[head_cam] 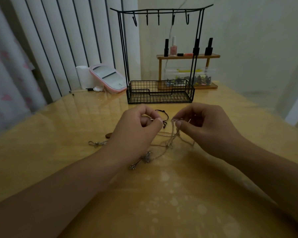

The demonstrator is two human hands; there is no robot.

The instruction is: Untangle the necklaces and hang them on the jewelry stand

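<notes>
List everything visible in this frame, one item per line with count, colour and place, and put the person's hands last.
jewelry stand: 1, black wire, centre back of table; five hooks, all bare
silver chains: tangled bunch, count unclear, silver, table between the hands
black cord: 1, black, table in front of stand
metal clasp: 1, silver, table left of left wrist
mirror: 1, pink frame, leaning left of stand
wooden shelf: 1, brown, behind stand
nail polish bottles: several, black and pink, on shelf top
clear box: 1, transparent, mixed small items, under shelf top
table: 1, glossy yellow-brown
left hand: pinches a chain
right hand: pinches a chain
</notes>
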